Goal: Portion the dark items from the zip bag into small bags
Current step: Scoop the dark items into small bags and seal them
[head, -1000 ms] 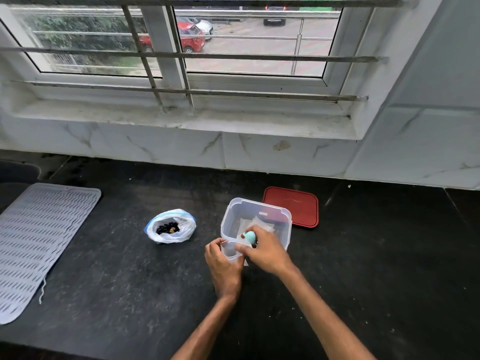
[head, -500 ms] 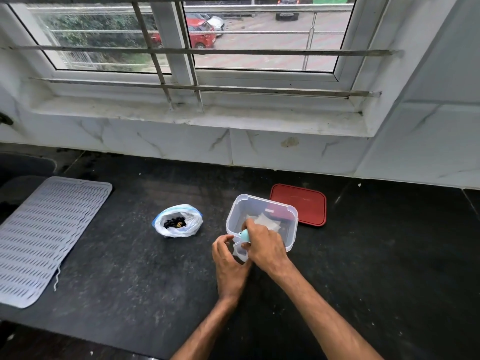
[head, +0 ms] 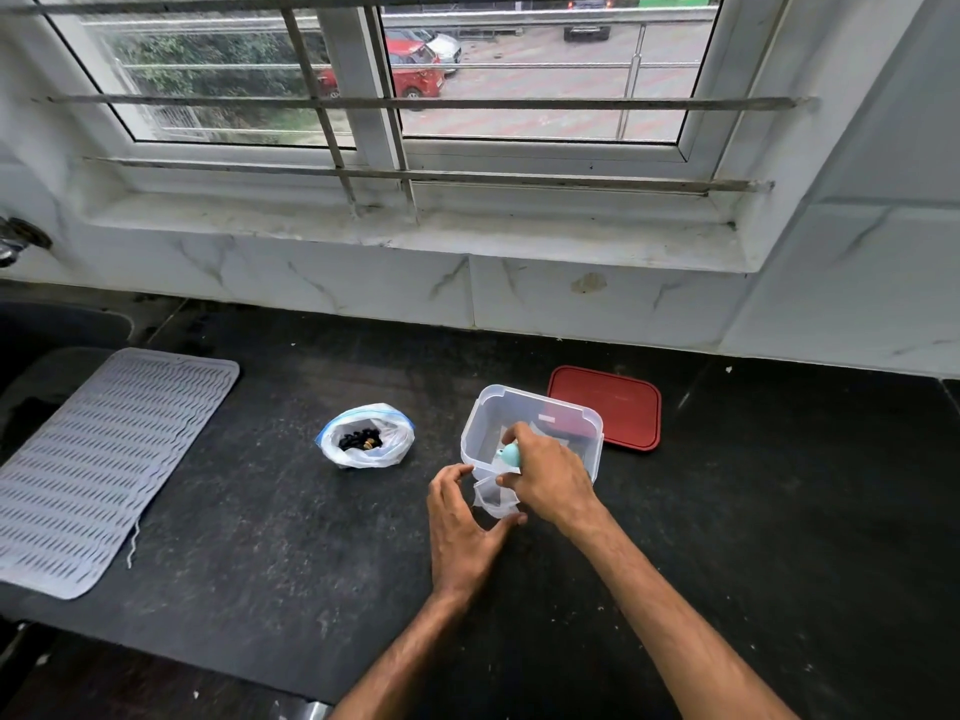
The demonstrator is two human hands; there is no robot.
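Note:
The zip bag [head: 366,441] lies open on the black counter, with dark items [head: 358,440] showing in its mouth. To its right stands a clear plastic container [head: 535,407] with small bags inside. Just in front of it a small clear bag [head: 493,498] is held upright. My left hand [head: 462,527] curves around it, thumb under its bottom and fingertips at its left edge. My right hand [head: 550,475] grips a teal-handled tool [head: 511,454] over the bag's mouth, with one finger at the bag's top edge.
A red lid [head: 608,407] lies flat behind and right of the container. A grey ribbed mat [head: 104,459] covers the counter's left end. The white tiled wall and the barred window sill run along the back.
The small bag has come out in front of the container's near wall. My left hand has spread wider around it, while the right hand keeps the teal tool at the bag's mouth.

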